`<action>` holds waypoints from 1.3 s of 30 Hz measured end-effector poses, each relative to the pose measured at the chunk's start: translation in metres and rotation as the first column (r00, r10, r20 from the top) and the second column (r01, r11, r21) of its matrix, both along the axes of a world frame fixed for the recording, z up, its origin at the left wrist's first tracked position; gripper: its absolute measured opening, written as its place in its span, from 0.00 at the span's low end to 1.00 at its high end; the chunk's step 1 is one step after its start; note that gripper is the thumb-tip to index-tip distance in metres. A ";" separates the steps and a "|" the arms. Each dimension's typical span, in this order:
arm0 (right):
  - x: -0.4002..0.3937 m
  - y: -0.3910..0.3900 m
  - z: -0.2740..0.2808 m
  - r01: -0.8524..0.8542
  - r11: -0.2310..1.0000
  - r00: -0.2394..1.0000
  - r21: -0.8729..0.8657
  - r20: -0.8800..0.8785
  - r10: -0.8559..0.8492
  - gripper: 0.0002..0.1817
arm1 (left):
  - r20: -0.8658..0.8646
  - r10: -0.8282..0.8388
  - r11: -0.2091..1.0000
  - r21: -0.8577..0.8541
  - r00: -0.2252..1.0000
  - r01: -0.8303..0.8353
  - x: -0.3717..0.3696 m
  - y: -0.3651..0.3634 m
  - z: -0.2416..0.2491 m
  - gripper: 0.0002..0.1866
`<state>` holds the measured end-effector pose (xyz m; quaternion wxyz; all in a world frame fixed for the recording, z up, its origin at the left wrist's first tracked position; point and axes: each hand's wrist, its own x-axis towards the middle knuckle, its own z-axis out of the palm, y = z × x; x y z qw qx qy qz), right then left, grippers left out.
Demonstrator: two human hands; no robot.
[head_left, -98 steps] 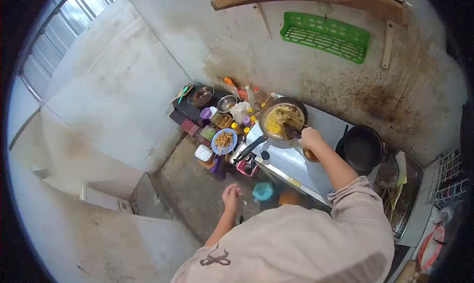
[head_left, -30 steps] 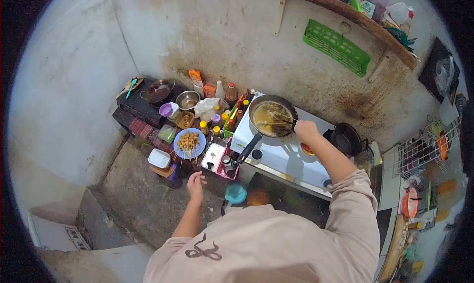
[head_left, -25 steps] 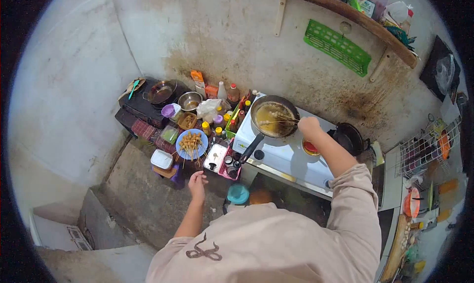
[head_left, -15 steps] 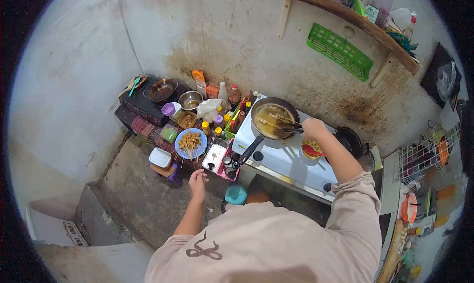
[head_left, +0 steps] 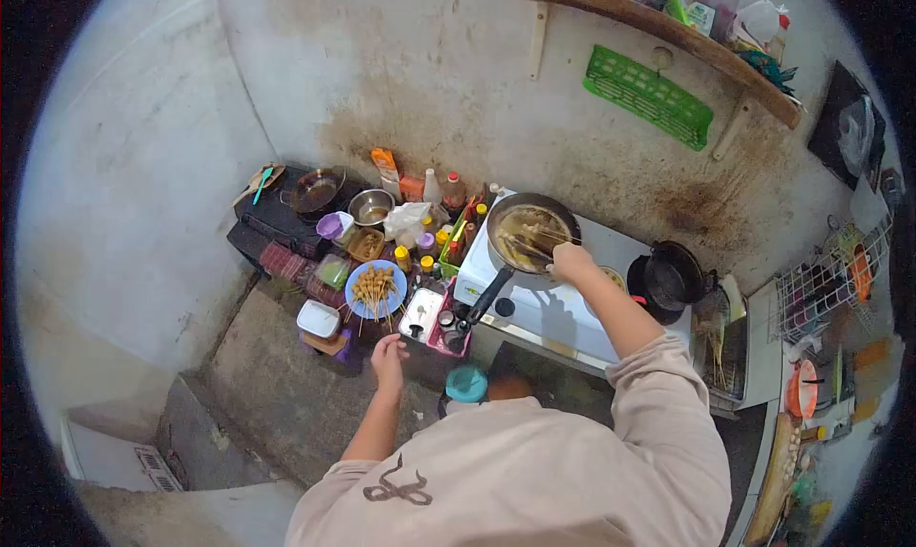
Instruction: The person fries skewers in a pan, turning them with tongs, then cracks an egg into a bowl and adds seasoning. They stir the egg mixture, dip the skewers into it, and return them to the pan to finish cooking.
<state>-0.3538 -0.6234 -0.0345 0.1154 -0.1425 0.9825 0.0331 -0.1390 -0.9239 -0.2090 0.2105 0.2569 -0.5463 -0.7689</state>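
My right hand [head_left: 572, 262] is closed over the right side of the frying pan [head_left: 578, 224]. From it a dark, thin utensil [head_left: 536, 249] reaches into the pan; its kind is not clear. Skewers [head_left: 546, 234] lie in the bubbling oil, sticks towards my hand. The pan sits on a white stove [head_left: 563, 308], its black handle pointing at me. My left hand [head_left: 388, 361] hovers with loosely bent fingers and nothing visible in it, below a white container [head_left: 420, 310]. Close by is a blue plate [head_left: 355, 304] of browned skewers. My right forearm partly hides a bowl [head_left: 615, 278].
A black wok [head_left: 671, 275] stands at the stove's right. Bottles [head_left: 453, 189] and jars crowd its left side, with a steel bowl [head_left: 371, 206] beyond. A white lidded box [head_left: 318, 319] stands at the left. A wooden shelf [head_left: 658, 31] juts from the wall above.
My right hand has moved left and slightly down, nearer the pan. The skewers in the oil have shifted. My left hand has barely moved, while the view has shifted a little.
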 end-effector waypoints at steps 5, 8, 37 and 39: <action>0.000 0.000 0.005 0.036 0.999 0.999 0.000 0.037 -0.036 0.20 | 0.013 0.014 1.000 -0.001 1.000 -0.014 0.008 -0.005 -0.003 0.08; -0.008 0.002 0.001 0.032 1.000 0.999 -0.002 0.009 -0.032 0.21 | 0.034 0.020 1.000 -0.010 0.999 -0.020 0.009 -0.007 -0.003 0.08; -0.033 0.049 -0.006 -0.004 0.993 1.000 -0.116 0.010 0.005 0.23 | 0.048 0.074 0.997 -0.005 0.996 -0.073 0.011 0.014 0.004 0.08; -0.027 0.049 -0.003 -0.019 0.997 0.999 -0.078 0.029 0.021 0.24 | 0.041 0.083 0.997 -0.007 0.996 -0.083 0.010 0.019 0.001 0.08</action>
